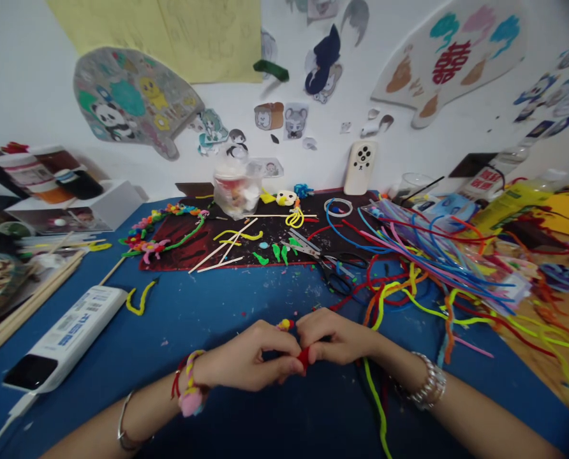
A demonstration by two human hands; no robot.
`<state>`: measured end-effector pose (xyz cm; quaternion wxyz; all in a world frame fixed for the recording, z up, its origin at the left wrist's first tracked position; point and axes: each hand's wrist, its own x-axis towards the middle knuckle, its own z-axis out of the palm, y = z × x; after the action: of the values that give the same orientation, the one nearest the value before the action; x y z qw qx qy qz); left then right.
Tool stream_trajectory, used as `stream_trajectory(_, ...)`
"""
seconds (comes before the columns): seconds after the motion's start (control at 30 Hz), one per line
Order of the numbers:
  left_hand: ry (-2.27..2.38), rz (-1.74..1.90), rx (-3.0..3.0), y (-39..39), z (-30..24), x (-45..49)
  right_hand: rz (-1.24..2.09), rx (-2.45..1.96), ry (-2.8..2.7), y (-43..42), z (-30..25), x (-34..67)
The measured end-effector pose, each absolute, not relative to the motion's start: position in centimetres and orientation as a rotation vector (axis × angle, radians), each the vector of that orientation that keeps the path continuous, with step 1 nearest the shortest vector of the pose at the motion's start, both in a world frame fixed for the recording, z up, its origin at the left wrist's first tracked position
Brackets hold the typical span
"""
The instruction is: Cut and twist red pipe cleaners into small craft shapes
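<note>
1. Both hands met low over the blue table (pixel 179 319); the left hand (pixel 260 357) had its thumb and fingers pinched on a small red piece (pixel 304 358); the right hand (pixel 337 338) gripped the same piece from the other side, its fingers curled inward.
2. That red piece sat between the two hands, mostly covered by fingertips; I could not tell its full shape.
3. A small yellow-and-pink bit (pixel 285 324) showed just behind the left hand's knuckles; whether it was held, I could not tell.
4. Beyond the hands, black-handled scissors (pixel 320 258) lay partly on the dark mat (pixel 184 236); small green pieces (pixel 277 252) lay near their blades, with pale sticks (pixel 222 250) farther left.
5. To the right spread a tangle of coloured fuzzy stems (pixel 409 255); a long yellow-green stem (pixel 375 401) ran down beside the right forearm.
</note>
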<state>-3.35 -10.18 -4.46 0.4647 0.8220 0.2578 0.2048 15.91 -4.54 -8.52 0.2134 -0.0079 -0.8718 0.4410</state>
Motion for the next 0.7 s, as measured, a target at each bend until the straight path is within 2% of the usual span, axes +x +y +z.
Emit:
stream_trajectory(0.4, 1.012, 0.501, 2.544, -11.3, -5.3, -2.7, 1.013, -0.164, -2.496, -4.0, -9.2, 16.2)
stream_trajectory(0.53, 1.132, 0.547, 2.432, -10.7, -5.6, -2.8, 0.939, -0.327, -2.47, -4.2, -8.8, 16.1)
stream_trajectory(0.7, 1.004, 0.622, 2.19, -9.5, -5.4, -3.5, 1.01, -0.406, -2.369, -4.8, -8.4, 16.0)
